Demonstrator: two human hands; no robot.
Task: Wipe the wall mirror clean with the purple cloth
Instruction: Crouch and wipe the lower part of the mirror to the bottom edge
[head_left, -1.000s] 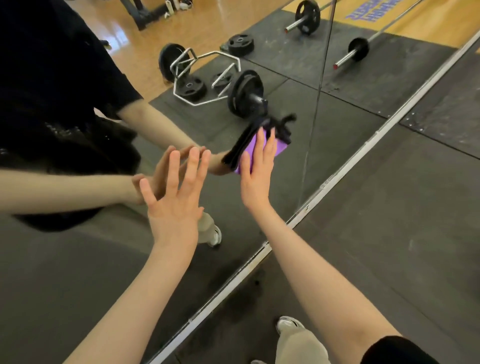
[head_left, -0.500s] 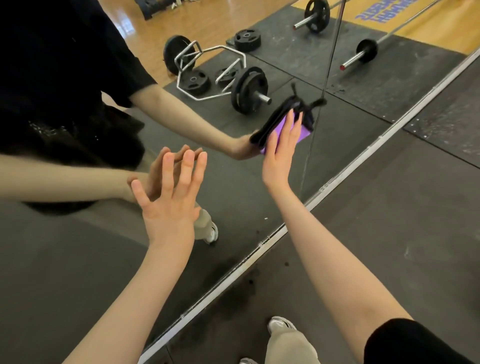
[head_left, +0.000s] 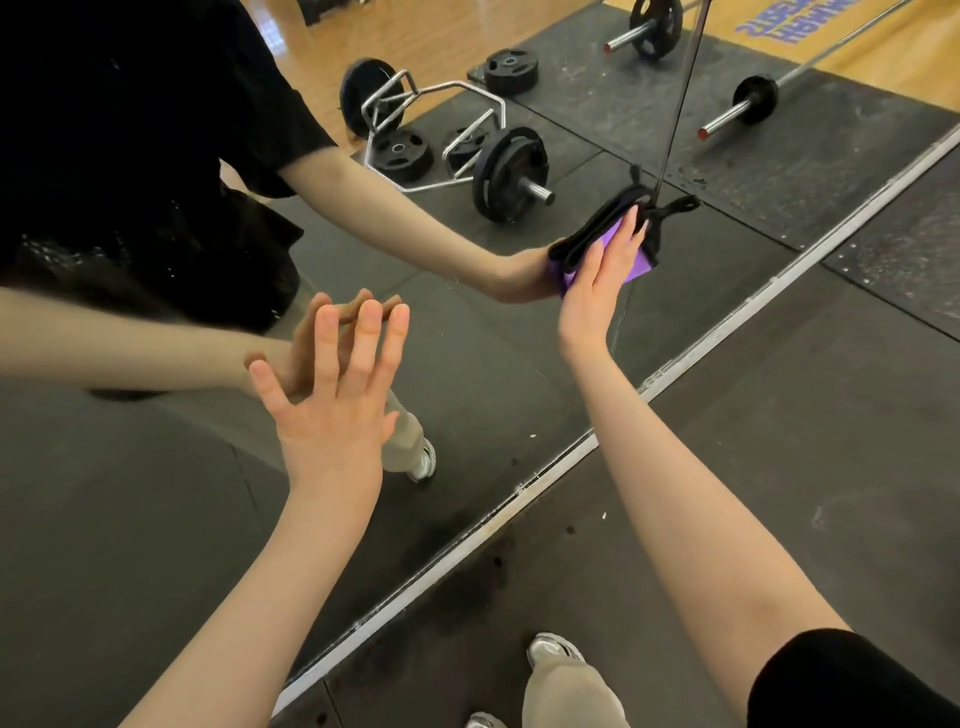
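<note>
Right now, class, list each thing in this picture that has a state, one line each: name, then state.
Left hand: open, fingers spread straight, flat against the mirror, holding nothing.
Right hand: open, straight fingers pressing the cloth to the glass.
Purple cloth: flat on the mirror under the right hand, beside the panel seam.
Wall mirror: upright, touched by both hands; cleanliness cannot be told.
Right shoe: planted on the dark floor mat.

cloth (head_left: 636, 262) on mirror (head_left: 519, 332), R of L hand (head_left: 332, 410)

Two hands, left hand (head_left: 332, 415) and right hand (head_left: 597, 291), one purple cloth (head_left: 636, 262), one wall mirror (head_left: 519, 338), two shoes (head_left: 553, 649), perhaps three reflected barbells (head_left: 511, 174), three loose weight plates (head_left: 511, 70).
</note>
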